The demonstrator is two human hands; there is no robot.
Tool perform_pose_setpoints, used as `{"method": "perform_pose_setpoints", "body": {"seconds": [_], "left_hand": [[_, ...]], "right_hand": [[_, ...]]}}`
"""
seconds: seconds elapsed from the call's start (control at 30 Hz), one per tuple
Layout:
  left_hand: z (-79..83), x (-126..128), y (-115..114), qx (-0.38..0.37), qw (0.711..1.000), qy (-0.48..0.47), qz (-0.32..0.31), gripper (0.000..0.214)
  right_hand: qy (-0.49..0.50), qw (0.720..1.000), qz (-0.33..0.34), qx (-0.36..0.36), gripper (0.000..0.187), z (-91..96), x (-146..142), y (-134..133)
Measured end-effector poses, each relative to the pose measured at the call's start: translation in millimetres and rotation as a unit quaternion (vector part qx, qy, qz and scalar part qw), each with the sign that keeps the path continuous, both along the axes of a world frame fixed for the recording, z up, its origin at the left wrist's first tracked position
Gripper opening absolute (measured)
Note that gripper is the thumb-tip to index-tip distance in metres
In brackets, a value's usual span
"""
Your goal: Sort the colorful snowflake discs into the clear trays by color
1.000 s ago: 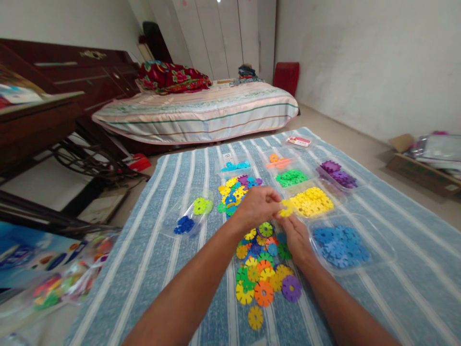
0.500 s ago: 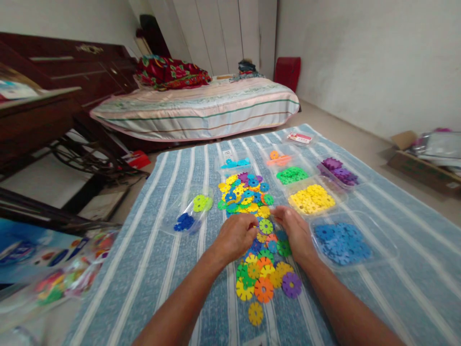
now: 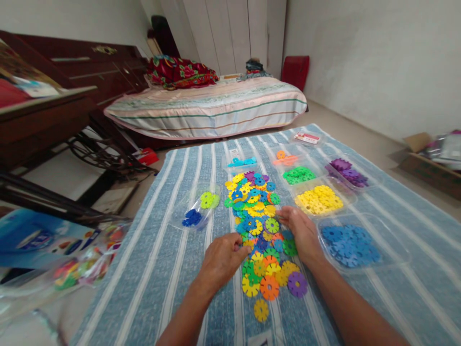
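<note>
the left hand (image 3: 222, 260) curls beside a pile of notched plastic discs (image 3: 267, 228), thumb and forefinger narrowly parted; the right hand (image 3: 302, 233) slants in opposite, fingers loosely bent, pointing left. whether either holds a disc, i cannot tell. the pile stretches between them, long axis running away from the wearer, on a striped cloth (image 3: 187, 264).
</note>
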State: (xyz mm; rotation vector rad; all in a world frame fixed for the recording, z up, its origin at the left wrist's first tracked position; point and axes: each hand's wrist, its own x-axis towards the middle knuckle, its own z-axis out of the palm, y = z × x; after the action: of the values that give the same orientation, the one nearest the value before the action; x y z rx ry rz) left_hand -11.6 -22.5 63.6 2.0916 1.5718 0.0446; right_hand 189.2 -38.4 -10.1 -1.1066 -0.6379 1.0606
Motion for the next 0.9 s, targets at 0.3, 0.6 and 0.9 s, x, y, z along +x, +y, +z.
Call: {"method": "perform_pose_setpoints", "body": {"seconds": [0.3,0.6,0.9], "left_hand": [[-18.4,2,-1,-0.027,0.991,-0.119,0.061,0.020],[26.5,50,24,-0.051,0.964,-0.261,0.022,0.019],[40.2,92,31,0.053,0.954,-0.286,-0.074,0.011]], "right_hand": [[-0.026,1.000,0.005,-0.003,0.037,-2.5,1,1],[-0.035,0.999,0.001,-0.011,0.039,2.0,0,2],[-0.036,0.999,0.005,0.002,0.039,4.0,1,1]]}}
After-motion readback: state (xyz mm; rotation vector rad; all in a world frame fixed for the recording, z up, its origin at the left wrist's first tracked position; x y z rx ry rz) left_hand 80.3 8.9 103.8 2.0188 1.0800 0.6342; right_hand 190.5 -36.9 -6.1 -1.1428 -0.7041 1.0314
